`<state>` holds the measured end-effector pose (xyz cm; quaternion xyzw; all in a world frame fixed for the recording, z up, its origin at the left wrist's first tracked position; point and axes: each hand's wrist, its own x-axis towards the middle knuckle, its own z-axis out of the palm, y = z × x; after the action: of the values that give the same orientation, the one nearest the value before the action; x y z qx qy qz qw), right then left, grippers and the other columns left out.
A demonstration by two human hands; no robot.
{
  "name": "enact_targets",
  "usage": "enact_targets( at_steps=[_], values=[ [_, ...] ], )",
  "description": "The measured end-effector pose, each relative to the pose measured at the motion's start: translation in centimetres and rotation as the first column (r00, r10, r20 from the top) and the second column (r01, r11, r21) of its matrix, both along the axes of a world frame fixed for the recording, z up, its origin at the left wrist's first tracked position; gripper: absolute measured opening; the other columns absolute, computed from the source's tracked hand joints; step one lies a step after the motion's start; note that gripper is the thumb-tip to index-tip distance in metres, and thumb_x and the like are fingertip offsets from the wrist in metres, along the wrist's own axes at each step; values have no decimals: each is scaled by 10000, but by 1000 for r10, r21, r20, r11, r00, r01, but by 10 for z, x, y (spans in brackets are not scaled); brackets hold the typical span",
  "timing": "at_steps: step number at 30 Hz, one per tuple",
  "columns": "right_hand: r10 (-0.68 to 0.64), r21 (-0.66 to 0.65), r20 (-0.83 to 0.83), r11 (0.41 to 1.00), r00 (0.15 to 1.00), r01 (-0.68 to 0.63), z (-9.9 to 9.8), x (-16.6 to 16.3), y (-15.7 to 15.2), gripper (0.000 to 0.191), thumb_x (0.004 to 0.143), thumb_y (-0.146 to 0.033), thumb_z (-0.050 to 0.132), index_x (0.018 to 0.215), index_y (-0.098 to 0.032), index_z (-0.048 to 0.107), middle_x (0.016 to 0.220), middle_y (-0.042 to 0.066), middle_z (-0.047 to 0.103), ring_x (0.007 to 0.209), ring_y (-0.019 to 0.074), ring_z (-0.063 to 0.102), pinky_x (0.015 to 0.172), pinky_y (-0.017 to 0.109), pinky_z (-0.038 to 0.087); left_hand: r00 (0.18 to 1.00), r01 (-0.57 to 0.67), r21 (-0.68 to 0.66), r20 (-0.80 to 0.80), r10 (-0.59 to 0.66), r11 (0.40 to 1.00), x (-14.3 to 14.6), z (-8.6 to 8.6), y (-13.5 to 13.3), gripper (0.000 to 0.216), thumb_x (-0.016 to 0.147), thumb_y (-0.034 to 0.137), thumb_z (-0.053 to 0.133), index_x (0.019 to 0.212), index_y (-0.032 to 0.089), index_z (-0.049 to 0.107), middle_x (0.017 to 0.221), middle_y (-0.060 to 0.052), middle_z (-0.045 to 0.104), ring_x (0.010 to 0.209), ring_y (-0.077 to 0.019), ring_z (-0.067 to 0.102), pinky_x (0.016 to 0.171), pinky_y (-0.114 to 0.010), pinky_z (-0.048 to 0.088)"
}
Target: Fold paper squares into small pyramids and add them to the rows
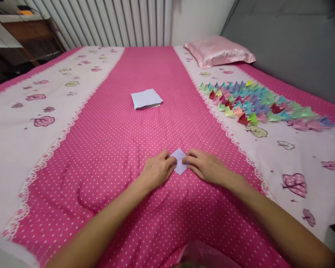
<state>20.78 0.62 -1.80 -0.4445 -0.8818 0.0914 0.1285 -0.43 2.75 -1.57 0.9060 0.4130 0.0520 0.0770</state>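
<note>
A small pale lilac folded paper [179,160] lies on the pink dotted bedspread [114,149] in front of me. My left hand [156,171] presses its left edge with curled fingers. My right hand [205,166] pinches its right edge, fingers together. Both hands rest on the bed, almost touching across the paper.
A stack of pale square sheets [146,99] lies farther up the pink strip. Several rows of coloured folded paper pieces [254,102] cover the right side. A pink satin pillow [217,50] sits at the head, beside a grey headboard [290,41]. A radiator [108,22] stands behind.
</note>
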Motion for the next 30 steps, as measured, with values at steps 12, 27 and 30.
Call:
enact_targets(
  at_steps=[12, 27, 30],
  values=[
    [-35, -91, -30, 995, 999, 32, 9, 13, 1, 176, 897, -263, 502, 926, -185, 658, 912, 68, 587, 804, 176, 565, 715, 300, 452, 995, -16, -39, 98, 20, 999, -9, -1, 6, 259, 887, 345, 461, 1001, 205, 647, 922, -56, 579, 706, -164, 568, 579, -272, 409],
    [-323, -184, -147, 938, 935, 295, 8, 9, 4, 338, 884, -431, 476, 707, -172, 602, 718, 43, 598, 634, 160, 545, 567, 273, 379, 944, -52, -123, 316, 89, 991, -24, -6, 17, 181, 809, 264, 581, 692, 137, 635, 742, -40, 555, 617, -117, 496, 570, -242, 391],
    [-505, -285, -277, 856, 817, 432, 1, 0, 5, 281, 823, -455, 548, 792, -175, 553, 715, 30, 614, 626, 160, 562, 555, 268, 393, 933, -65, -138, 342, 109, 988, -24, -6, 16, 179, 797, 265, 587, 670, 141, 608, 725, -33, 540, 622, -117, 485, 574, -243, 381]
  ],
)
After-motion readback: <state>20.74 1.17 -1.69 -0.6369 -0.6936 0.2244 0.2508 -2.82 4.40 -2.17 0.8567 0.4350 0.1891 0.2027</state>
